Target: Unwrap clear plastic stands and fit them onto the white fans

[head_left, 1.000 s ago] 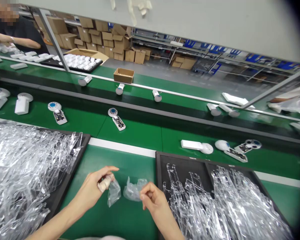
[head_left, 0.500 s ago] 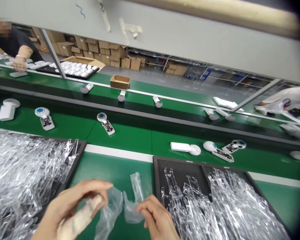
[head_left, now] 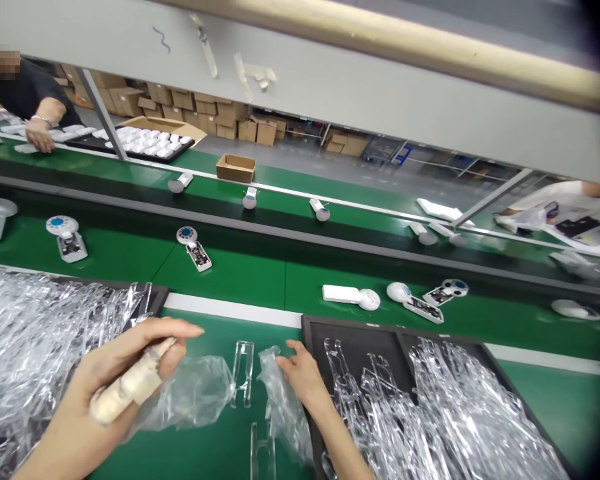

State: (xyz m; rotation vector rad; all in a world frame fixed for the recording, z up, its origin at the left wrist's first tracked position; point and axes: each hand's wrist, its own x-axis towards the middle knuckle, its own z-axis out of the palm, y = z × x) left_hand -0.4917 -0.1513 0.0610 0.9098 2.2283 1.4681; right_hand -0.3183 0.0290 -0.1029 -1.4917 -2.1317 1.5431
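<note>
Comparing the latest views, a change is seen between the hands: two clear frames, the upper frame point(head_left: 243, 385) and the lower frame point(head_left: 264, 443), are now exposed on the worktop point(head_left: 215, 453), where only crumpled film could be made out half a second ago. By judgement, at least the upper frame has been freed from its wrapping, though its lower left side is met by the end of the left bag point(head_left: 200, 390). The lower frame is cut off by the bottom of the view.

The left hand point(head_left: 100, 377) is half curled, its forefinger stretched out and one finger wrapped in tape point(head_left: 125, 393); the left bag is trailed beside it, but whether it is gripped cannot be told. The right hand point(head_left: 305, 377) has been loosened, thumb and forefinger apart, with the right bag point(head_left: 283, 400) lying against it and seemingly let go. More clear frames are heaped in the left tray point(head_left: 157, 301) and the right tray point(head_left: 310, 325). White devices point(head_left: 350, 295) are spread along the belt point(head_left: 240, 267) beyond.
</note>
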